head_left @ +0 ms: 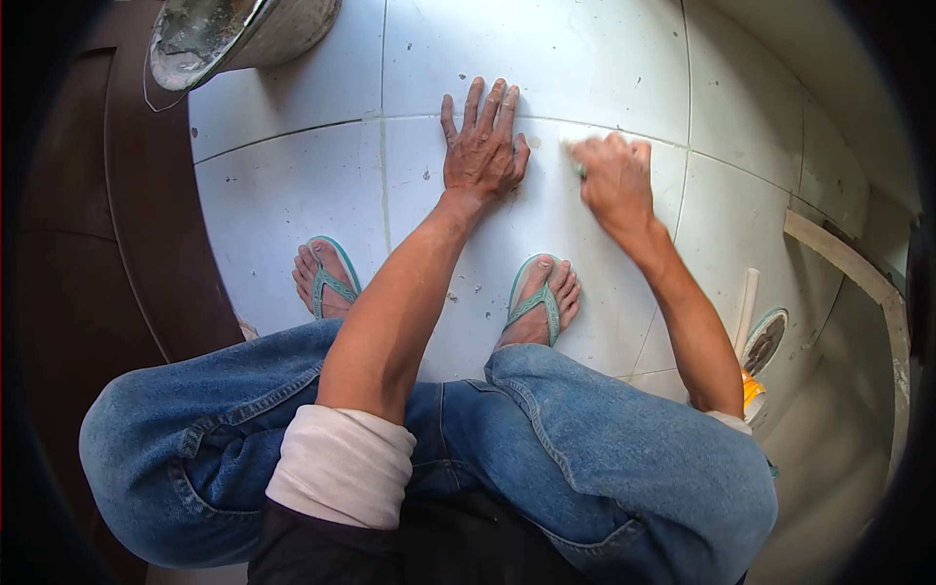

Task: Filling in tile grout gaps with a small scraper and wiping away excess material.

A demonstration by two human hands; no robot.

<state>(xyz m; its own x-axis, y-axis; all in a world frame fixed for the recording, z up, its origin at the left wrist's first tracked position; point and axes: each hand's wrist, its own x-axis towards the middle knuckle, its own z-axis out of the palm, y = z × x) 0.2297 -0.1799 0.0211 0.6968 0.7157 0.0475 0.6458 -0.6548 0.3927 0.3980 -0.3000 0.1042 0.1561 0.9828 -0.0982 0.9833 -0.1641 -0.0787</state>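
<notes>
A white tiled floor [546,58], speckled with dark marks and crumbs, fills most of the view from above, bent at its edges by the wide lens. A person crouches on it, knees in blue jeans [634,419] spread wide, apparently to leave the tiles in front clear for both arms to reach down between them. A dark brown panel [146,214] borders the left side. A grime-coated bucket [288,39] stands at the upper left, beyond the hands, probably kept aside yet within reach. Green sandals [336,278] are planted apart, likely for balance. The left hand [485,161] lies palm down, fingers fanned across a tile joint [604,129], seemingly propping the leaning body. The right hand [616,180], slightly blurred, is curled, fingers closed around a small pale-green thing [581,170], perhaps gripped short for control. That thing is just right of the left hand, near the joint; blur hides what it is and whether it touches the tile.
</notes>
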